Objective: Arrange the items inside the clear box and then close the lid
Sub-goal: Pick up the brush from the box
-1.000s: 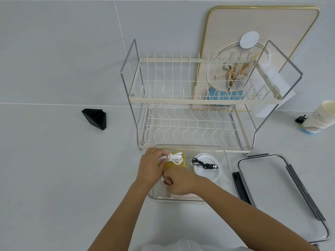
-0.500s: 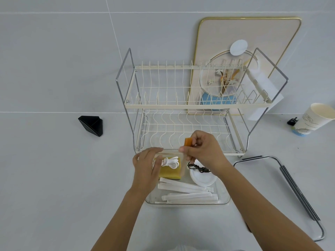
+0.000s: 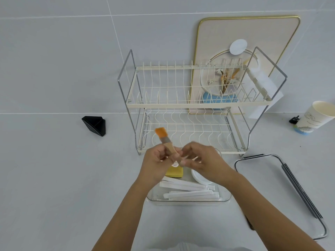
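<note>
A small brush (image 3: 164,139) with orange bristles and a wooden handle is held above the far end of the clear box (image 3: 188,201), which rests on the tabletop (image 3: 54,178) just in front of a wire dish rack (image 3: 190,105). The handle is clasped in the left hand (image 3: 155,160), fingers curled around its lower part, while the right hand (image 3: 201,160) is brought against the handle's lower end; whether that hand is actually pinching the brush or only touching it cannot be told, since motion blur smears the fingertips.

The brush's long axis is tilted, bristles up and away toward the rack, handle down toward the box. The box lies directly below and slightly nearer than both hands, so a short lowering would likely be all that is needed, with the brush probably laid lengthwise to match the white wrapped sticks (image 3: 190,192) already lying across the near half. A yellow sponge (image 3: 175,173) and a white round dish (image 3: 200,177) are seen in the far half, both partly covered by the hands.

The lid (image 3: 282,192) is lying off to the right, nearer the right hand, well apart from the box; its near corner is cut off by the right forearm.
</note>
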